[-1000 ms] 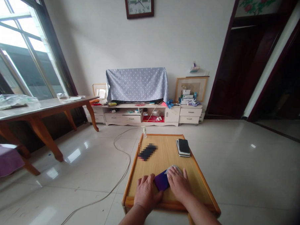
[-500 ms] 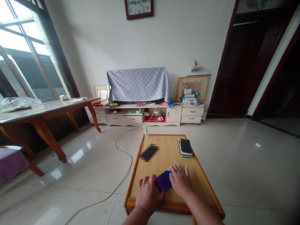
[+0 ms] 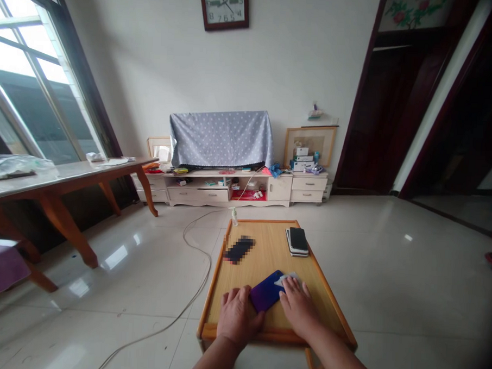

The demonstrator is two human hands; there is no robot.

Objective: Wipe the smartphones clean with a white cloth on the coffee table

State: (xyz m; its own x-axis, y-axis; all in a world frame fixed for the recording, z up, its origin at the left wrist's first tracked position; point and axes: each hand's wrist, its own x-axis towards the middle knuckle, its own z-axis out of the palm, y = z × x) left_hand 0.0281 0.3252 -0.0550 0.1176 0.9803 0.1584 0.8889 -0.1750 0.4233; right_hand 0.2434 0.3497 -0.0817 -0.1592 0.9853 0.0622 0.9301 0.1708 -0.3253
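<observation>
A blue-purple smartphone (image 3: 268, 295) lies slantwise on the small wooden table (image 3: 264, 234), its back facing up. My left hand (image 3: 236, 317) grips its near left end between thumb and fingers. Pressed under the fingers of my right hand (image 3: 300, 309) is a pale wiping cloth (image 3: 280, 281), which touches the phone's far right edge. Part of the cloth is hidden by those fingers. Farther up the table, a dark phone-like object (image 3: 240, 249) is blurred into blocks. At the right edge sits a stack of phones (image 3: 298, 240), black on top.
A clear pump bottle (image 3: 234, 216) stands by the table's far left corner. Along the floor to the left runs a pale cable (image 3: 183, 312). A long table (image 3: 79, 174) is on the left, and a low white cabinet (image 3: 279, 189) lines the wall.
My right hand and the cloth have slid toward the phone's right edge, so more of its blue back shows. My left hand keeps its hold. The whole view has shifted slightly.
</observation>
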